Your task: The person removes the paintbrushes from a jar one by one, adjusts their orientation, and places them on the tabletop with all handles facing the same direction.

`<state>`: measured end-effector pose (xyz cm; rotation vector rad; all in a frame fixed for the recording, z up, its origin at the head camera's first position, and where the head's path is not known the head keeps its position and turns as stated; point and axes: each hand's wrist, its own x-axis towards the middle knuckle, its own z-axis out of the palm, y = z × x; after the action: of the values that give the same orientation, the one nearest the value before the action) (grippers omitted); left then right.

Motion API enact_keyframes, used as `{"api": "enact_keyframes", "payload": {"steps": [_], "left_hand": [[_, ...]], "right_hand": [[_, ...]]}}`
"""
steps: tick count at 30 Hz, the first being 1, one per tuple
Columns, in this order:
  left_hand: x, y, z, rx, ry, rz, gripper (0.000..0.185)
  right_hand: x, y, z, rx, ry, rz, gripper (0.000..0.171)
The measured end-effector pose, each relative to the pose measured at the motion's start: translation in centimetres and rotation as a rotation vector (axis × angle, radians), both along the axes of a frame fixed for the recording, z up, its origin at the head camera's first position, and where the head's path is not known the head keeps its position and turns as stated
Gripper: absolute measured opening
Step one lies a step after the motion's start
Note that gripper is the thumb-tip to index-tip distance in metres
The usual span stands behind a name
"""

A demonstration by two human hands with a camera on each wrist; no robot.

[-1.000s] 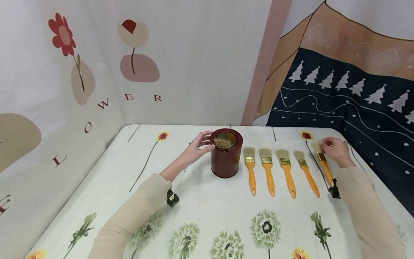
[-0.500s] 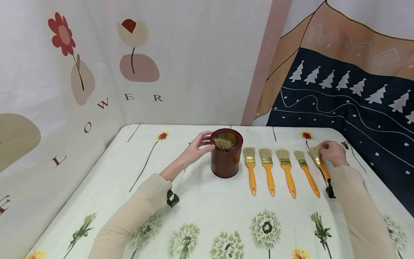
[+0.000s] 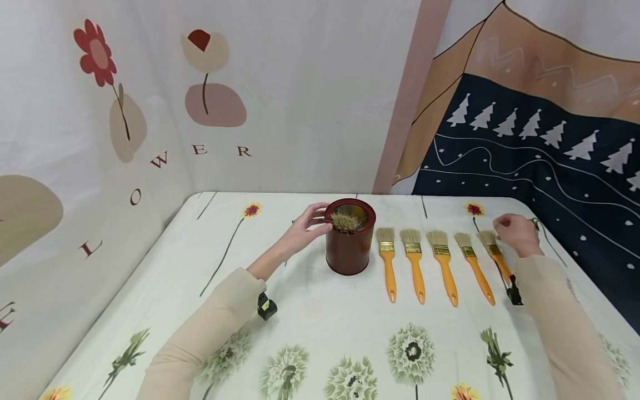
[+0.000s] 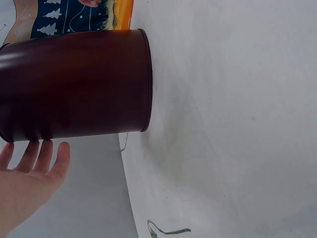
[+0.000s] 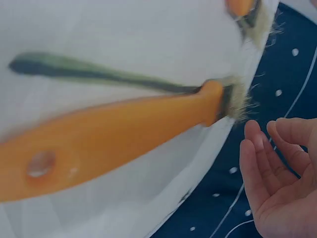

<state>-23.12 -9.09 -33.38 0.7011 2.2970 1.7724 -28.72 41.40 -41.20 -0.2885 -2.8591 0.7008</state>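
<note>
A dark red can [image 3: 350,247] stands mid-table with brush bristles [image 3: 345,221] showing inside it. My left hand [image 3: 304,226] rests at its left rim; in the left wrist view the fingers [image 4: 42,158] lie straight beside the can [image 4: 74,84]. Right of the can, several orange-handled paint brushes lie in a row. The rightmost brush [image 3: 495,254] lies flat just left of my right hand [image 3: 516,231]. In the right wrist view that hand [image 5: 277,168] is loosely curled and holds nothing, apart from the brush [image 5: 114,134].
The table wears a white flower-printed cloth [image 3: 320,333]. Fabric backdrops close it in at the back, left and right. The dark tree-patterned cloth [image 3: 550,161] hangs close behind my right hand. Another brush head [image 5: 247,12] shows at the top of the right wrist view.
My right hand slid the rightmost brush leftward toward the row, then let it go and drew slightly right. The left hand and can stayed still.
</note>
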Motion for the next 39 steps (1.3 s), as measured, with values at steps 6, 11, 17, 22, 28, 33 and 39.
{"api": "enact_keyframes", "payload": {"steps": [6,11,17,22,28,33,39], "left_hand": [[0.1,0.0,0.0,0.001,0.003,0.0,0.053],[0.0,0.0,-0.1,0.001,0.0,0.001,0.053],[0.0,0.0,-0.1,0.008,-0.002,-0.002,0.052],[0.1,0.0,0.1,0.005,-0.002,0.001,0.053],[0.1,0.0,0.1,0.002,0.0,0.0,0.053],[0.0,0.0,0.0,0.002,0.001,0.0,0.052],[0.0,0.0,-0.1,-0.001,0.0,-0.001,0.053]], "right_hand": [[-2.5,0.5,-2.0,-0.023,0.152,0.075,0.04],[-3.4,-0.9,-2.8,-0.041,0.196,0.118,0.045],[-4.0,-3.0,-3.0,-0.089,0.2,0.196,0.046],[-4.0,-5.1,-2.6,-0.101,0.201,0.254,0.039],[-4.1,-7.7,-2.7,-0.133,0.187,0.315,0.04],[0.0,-12.5,2.0,-0.218,0.125,0.422,0.037],[5.0,-17.7,7.4,-0.247,0.104,0.524,0.027]]}}
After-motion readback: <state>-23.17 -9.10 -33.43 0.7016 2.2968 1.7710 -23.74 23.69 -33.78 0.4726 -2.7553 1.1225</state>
